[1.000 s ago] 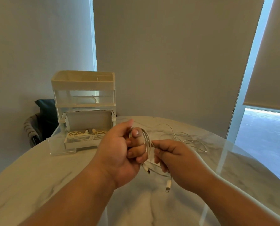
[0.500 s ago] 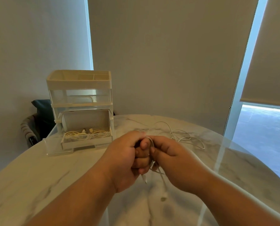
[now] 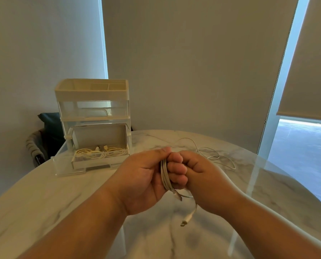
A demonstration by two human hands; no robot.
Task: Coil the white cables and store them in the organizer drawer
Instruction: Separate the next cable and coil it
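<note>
My left hand [image 3: 146,176] grips a coiled white cable [image 3: 165,178] wound round its fingers above the table's middle. My right hand [image 3: 202,176] is pressed against the left, fingers curled on the same cable. The cable's free end with its plug [image 3: 186,220] dangles below the hands. A second white cable [image 3: 214,156] lies loose on the table behind my right hand. The clear organizer [image 3: 92,101] stands at the back left, its bottom drawer [image 3: 98,163] pulled out with coiled white cables [image 3: 100,151] inside.
The round marble table [image 3: 43,202] ends close behind the organizer. A dark chair [image 3: 43,139] stands past the table's left edge. A glass panel edge [image 3: 253,176] shows at the right.
My hands have come together and the loops have tightened into a compact coil on the left fingers. The dangling plug end is shorter and has swung right.
</note>
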